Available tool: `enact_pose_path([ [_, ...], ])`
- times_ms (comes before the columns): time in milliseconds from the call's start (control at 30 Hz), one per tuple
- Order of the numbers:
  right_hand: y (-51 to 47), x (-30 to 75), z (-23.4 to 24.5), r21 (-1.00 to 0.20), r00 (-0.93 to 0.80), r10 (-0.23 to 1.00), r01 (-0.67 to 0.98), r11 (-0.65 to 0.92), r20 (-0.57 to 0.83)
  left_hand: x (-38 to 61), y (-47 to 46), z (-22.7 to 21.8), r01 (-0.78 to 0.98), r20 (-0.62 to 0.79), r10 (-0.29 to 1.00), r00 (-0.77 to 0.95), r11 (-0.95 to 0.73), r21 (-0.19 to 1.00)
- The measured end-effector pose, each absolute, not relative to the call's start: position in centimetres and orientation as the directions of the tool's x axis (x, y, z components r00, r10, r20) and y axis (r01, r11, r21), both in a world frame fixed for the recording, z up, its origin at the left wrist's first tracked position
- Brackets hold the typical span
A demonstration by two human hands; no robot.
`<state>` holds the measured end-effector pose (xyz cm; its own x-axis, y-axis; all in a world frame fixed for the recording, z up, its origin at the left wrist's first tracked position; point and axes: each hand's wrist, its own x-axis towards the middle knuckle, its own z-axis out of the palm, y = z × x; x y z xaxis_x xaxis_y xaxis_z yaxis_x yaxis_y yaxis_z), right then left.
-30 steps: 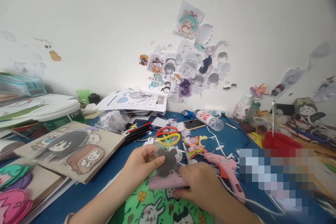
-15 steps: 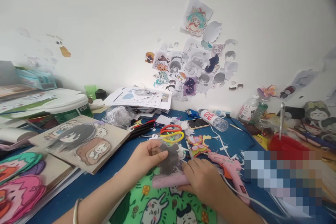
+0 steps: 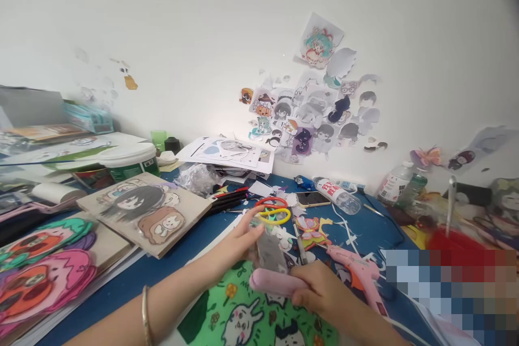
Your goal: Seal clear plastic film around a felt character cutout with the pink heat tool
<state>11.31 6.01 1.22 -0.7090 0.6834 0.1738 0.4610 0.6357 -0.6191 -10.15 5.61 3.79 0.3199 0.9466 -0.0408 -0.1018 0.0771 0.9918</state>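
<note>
My left hand (image 3: 242,235) grips a grey cutout (image 3: 271,250) by its upper left edge, thumb in front. The cutout is tilted, and its lower part is hidden. My right hand (image 3: 315,284) is closed around a pink, round-ended rod-like tool (image 3: 271,281), which lies across in front of the cutout's lower edge. I cannot make out the tool's kind. Beneath both hands lies a green sheet (image 3: 227,316) printed with cartoon animals. Scissors with red and yellow handles (image 3: 275,215) lie just beyond my left fingertips. A pink glue gun (image 3: 357,270) lies right of my right hand.
On the blue table (image 3: 162,275), a board with cartoon cutouts (image 3: 182,200) and colourful cutouts (image 3: 52,281) lie left. Behind stand a white-lidded tub (image 3: 127,162) and a paper stack (image 3: 231,152). A phone (image 3: 312,198), a lying bottle (image 3: 336,194) and a red container (image 3: 450,240) are rightward.
The view has shifted, moving the surroundings right and down. My left hand has tilted the grey cutout, its fingers now straighter. The pink tool's left end has come up and towards me.
</note>
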Motion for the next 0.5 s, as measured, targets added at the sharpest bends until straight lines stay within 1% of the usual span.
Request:
enact_pose_path([
  [67,5.9,11.5,1.4,-0.763,-0.727,0.681,0.392,0.515,0.086,-10.1,5.8,3.3,-0.026,-0.024,0.96,0.281,0.033,0.999],
  [100,5.8,11.6,1.5,-0.818,-0.73,0.682,0.366,0.444,0.044,-10.2,5.8,3.1,0.02,0.002,0.973,0.23,-0.006,1.0],
  [133,5.7,11.6,1.5,-0.863,-0.723,0.691,0.345,0.369,0.006,-10.2,5.9,3.0,0.084,0.062,0.986,0.158,-0.075,0.994],
  [167,5.6,11.7,1.6,-0.899,-0.709,0.705,0.325,0.294,-0.025,-10.3,5.9,2.9,0.16,0.155,0.983,0.098,-0.169,0.973],
  [200,5.6,11.7,1.6,-0.926,-0.692,0.72,0.302,0.226,-0.05,-10.4,5.9,2.9,0.24,0.267,0.961,0.074,-0.277,0.93],
  [233,5.6,11.7,1.6,-0.945,-0.676,0.734,0.278,0.171,-0.066,-10.5,5.8,2.9,0.309,0.37,0.924,0.098,-0.382,0.871],
  [267,5.6,11.7,1.6,-0.957,-0.663,0.746,0.256,0.136,-0.071,-10.6,5.7,3.0,0.356,0.44,0.884,0.155,-0.466,0.81],
  [300,5.6,11.7,1.5,-0.964,-0.654,0.753,0.238,0.122,-0.066,-10.7,5.6,3.2,0.377,0.473,0.853,0.22,-0.521,0.766],
  [367,5.7,11.7,1.4,-0.966,-0.652,0.757,0.224,0.132,-0.047,-10.8,5.4,3.4,0.367,0.477,0.817,0.325,-0.573,0.733],
  [433,5.8,11.7,1.3,-0.963,-0.643,0.765,0.226,0.149,-0.033,-11.0,5.4,3.5,0.339,0.5,0.782,0.372,-0.616,0.711],
  [500,5.9,11.8,1.2,-0.958,-0.626,0.779,0.241,0.153,-0.033,-11.3,5.5,3.5,0.312,0.542,0.725,0.425,-0.679,0.664],
])
